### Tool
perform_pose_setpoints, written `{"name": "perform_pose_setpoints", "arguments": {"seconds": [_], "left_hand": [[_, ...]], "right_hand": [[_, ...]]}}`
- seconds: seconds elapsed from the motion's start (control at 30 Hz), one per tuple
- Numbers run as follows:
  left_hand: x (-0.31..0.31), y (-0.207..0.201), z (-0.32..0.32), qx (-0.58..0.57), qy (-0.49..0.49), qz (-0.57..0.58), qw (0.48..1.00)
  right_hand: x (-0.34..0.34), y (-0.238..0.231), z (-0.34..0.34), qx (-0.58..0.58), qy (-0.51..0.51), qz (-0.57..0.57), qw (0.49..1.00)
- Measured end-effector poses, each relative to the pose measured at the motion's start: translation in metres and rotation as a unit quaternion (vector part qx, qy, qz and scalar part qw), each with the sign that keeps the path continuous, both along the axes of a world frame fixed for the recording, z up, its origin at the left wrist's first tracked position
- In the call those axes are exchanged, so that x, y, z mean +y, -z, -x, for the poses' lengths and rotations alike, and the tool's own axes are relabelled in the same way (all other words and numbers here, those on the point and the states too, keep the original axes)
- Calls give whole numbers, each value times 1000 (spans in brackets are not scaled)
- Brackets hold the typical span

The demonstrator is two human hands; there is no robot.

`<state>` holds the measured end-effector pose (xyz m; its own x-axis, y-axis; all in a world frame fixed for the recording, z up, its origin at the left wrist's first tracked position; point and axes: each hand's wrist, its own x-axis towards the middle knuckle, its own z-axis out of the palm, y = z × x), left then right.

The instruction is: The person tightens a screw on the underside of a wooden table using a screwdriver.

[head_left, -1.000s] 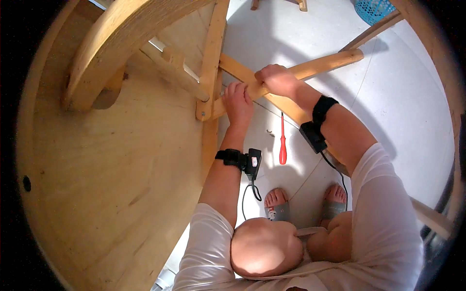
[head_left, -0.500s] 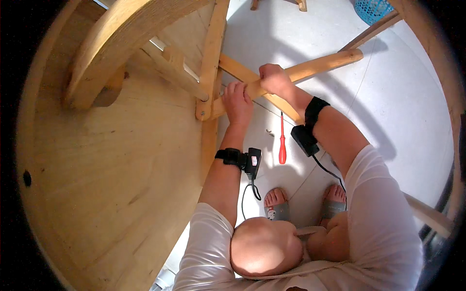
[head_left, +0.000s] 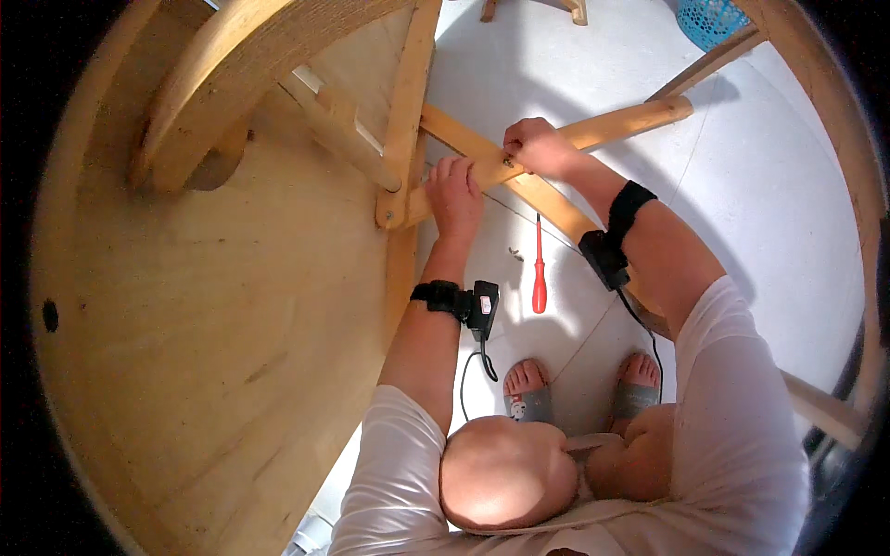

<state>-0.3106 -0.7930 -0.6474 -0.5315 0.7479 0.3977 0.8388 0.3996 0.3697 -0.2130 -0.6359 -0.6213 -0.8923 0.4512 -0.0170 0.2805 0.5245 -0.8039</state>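
Observation:
Two wooden bars cross in front of me. My left hand (head_left: 454,196) is wrapped round the left part of the upper wooden bar (head_left: 630,122), close to where it meets a wooden upright (head_left: 402,139). At the crossing with the lower slanting bar (head_left: 556,206) sits a small metal bolt (head_left: 508,162). Right beside the bolt, the fingers of my right hand (head_left: 541,148) are curled together; what they hold, if anything, is hidden. A red-handled screwdriver (head_left: 540,283) lies on the floor below the crossing, its shaft pointing away from me.
A large wooden panel (head_left: 222,343) with a curved wooden piece (head_left: 269,56) fills the left side. More wooden framing (head_left: 825,102) curves along the right. A blue perforated basket (head_left: 709,23) stands far right. A small piece (head_left: 515,254) lies near the screwdriver on the tiled floor.
My right hand has shifted slightly to the right and its grip round the bar has loosened, uncovering the bolt at the crossing. My left hand stays in place.

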Motion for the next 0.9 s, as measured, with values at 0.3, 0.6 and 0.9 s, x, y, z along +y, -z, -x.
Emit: {"name": "perform_pose_setpoints", "arguments": {"seconds": [0.3,0.6,0.9], "left_hand": [[-1,-3,0,23,6,3,1000],[1,-7,-6,14,-2,13,1000],[2,-6,-7,9,-8,6,1000]], "right_hand": [[-2,0,-14,44,-132,-207,968],[-2,-3,-14,19,-145,-224,963],[-3,-3,-14,23,-177,-324,929]]}}
